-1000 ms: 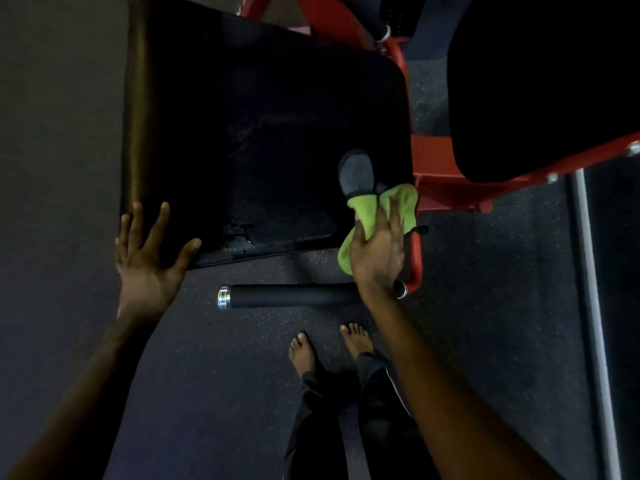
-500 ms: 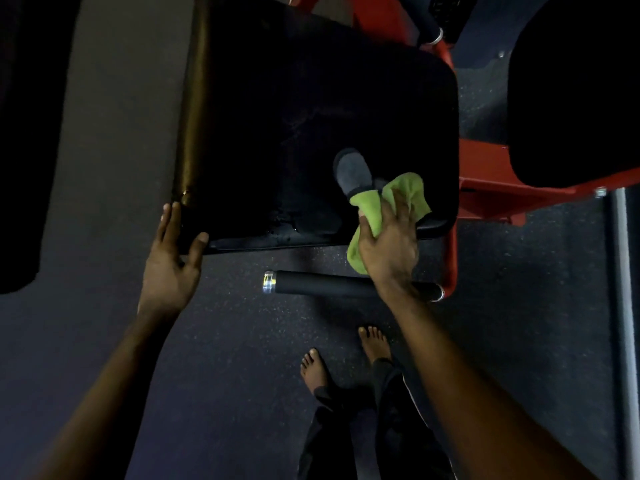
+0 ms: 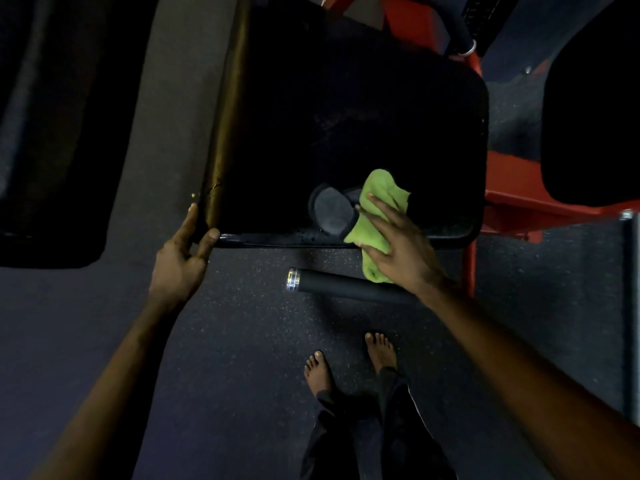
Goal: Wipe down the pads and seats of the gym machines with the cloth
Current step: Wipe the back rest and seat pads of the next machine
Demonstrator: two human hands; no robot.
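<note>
Pressing, not clutching: lays the right hand (image 3: 405, 251) flat, with straight spread fingers, on the green cloth (image 3: 375, 216) at the front edge of the pad (image 3: 346, 116), right of middle, with the cloth's tail hanging over that edge. Braces with the left hand (image 3: 180, 261) at the front left corner, thumb on the front edge and fingers straight along the side, gripping nothing. Nearest in, mind the bare feet (image 3: 318, 374) close behind the bar (image 3: 339, 287) lying low just in front of the pad; stand steady rather than leaning over it. At the front edge, gather the loose tail under the palm so as to wipe rather than drag, and tuck in the grey flap (image 3: 332, 211) showing at the left. Then push away across the dark top in straight, overlapping strokes, with even pressure through the palm. Looks scuffed or damp along the front lip, so probably worth a second pass there. Work toward the far edge by the red frame (image 3: 512, 188), then down the side walls. Farther off, at right, leave the next pad (image 3: 595, 116) for afterwards.
</note>
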